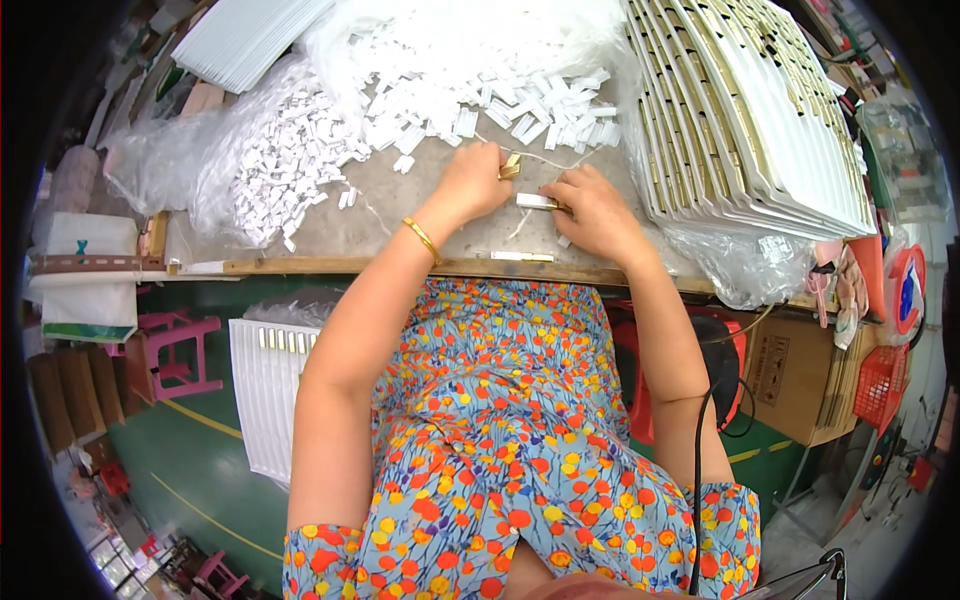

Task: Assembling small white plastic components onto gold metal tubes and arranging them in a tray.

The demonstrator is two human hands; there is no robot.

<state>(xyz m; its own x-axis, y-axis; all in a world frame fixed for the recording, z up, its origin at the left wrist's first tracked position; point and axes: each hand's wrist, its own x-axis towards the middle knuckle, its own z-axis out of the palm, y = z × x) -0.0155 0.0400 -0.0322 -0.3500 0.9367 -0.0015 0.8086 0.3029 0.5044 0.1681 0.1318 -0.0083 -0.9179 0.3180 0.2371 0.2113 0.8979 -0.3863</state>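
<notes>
Over the grey tabletop, my left hand pinches a small shiny gold rectangular piece at its fingertips. A little to the right, my right hand is closed on a small white rectangular piece with a gold end. The two pieces are close but apart. Thin pale string runs on the table beyond my hands. Near the front edge lies a narrow white-and-gold strip. My fingers partly hide both held pieces.
Ahead lie a heap of white pieces on clear plastic and a heap of smaller ones at left. Stacked white trays of gold pieces stand at right. Beside my left arm is another white tray. A wooden edge borders the table.
</notes>
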